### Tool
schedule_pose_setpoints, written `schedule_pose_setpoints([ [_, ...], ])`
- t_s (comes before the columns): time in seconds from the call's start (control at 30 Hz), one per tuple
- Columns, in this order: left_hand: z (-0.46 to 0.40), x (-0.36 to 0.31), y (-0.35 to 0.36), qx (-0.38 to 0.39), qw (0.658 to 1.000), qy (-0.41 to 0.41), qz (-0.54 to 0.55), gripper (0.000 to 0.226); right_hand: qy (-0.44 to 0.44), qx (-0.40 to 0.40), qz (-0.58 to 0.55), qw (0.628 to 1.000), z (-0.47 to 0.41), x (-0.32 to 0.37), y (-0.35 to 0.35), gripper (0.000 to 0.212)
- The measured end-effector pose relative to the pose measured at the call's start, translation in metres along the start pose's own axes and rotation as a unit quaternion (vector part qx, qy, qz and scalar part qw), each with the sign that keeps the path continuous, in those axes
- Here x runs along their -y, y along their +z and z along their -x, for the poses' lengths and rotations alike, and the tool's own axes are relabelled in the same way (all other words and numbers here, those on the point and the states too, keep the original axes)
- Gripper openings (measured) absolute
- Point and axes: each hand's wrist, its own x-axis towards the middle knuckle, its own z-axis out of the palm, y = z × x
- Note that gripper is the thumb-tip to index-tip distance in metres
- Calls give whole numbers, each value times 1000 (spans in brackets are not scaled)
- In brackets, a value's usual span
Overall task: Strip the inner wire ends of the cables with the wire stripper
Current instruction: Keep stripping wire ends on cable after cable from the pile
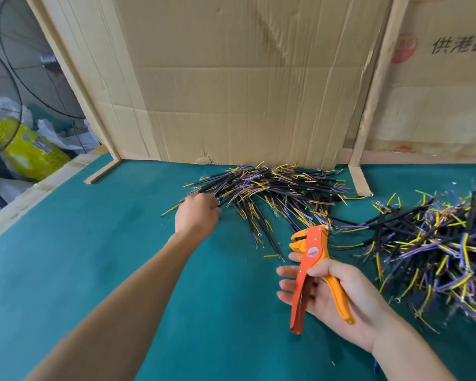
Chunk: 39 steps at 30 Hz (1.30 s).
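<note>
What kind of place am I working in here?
Probably a makeshift cable-assembly bench: a green felt table walled with flattened cardboard, two heaps of cut cables, and a wire stripper in the right hand.

Open green surface at the left and front, cables at the back and right

The green table (94, 270) lies bare at left and front; the middle cable pile (272, 193) and right cable pile (437, 248) block it, and the cardboard wall (231, 92) closes the back.

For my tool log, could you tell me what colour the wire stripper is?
Orange, with one redder handle, held in the right hand; the wire stripper shows best in the head view.
</note>
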Motion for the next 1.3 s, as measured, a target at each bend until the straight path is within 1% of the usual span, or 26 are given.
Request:
schedule_pose_setpoints([
  [0.07,12,-3,-7,5,997,-10,74,5,-1,2,0,1000,0,1,1,74],
  [0.17,42,-12,-17,12,982,16,190,15,-8,9,1,1000,0,1,0,73],
  [0.27,82,-29,-17,79,941,54,324,15,-25,22,-1,999,1,2,-3,67],
  [0.3,94,-35,-14,96,927,58,358,16,-36,27,0,999,2,4,-4,66],
  [0.37,113,-46,-2,114,909,60,396,16,-60,43,5,997,3,9,-6,68],
  [0.43,128,-55,12,129,899,63,414,16,-87,57,8,995,5,14,-10,80],
  [0.47,135,-57,19,133,897,65,416,16,-101,61,11,993,7,17,-12,82],
  [0.57,143,-56,30,116,903,69,407,16,-139,68,18,988,10,21,-18,75],
  [0.67,143,-53,34,99,911,80,392,13,-160,64,19,985,9,23,-23,62],
  [0.77,143,-54,34,102,912,96,385,13,-168,59,22,984,7,23,-25,60],
  [0.87,143,-54,33,103,911,102,386,14,-175,57,25,983,5,24,-26,64],
  [0.97,144,-54,31,121,907,121,385,17,-178,66,25,982,3,26,-27,76],
  [1.03,145,-55,30,135,900,132,392,17,-177,73,21,981,2,27,-27,78],
  [1.17,145,-58,27,154,885,137,417,21,-170,96,18,981,1,25,-26,74],
  [1.23,143,-59,27,173,868,123,450,30,-159,108,22,981,-2,21,-23,73],
  [1.3,141,-61,26,204,838,114,494,41,-142,125,26,982,-6,14,-19,73],
])
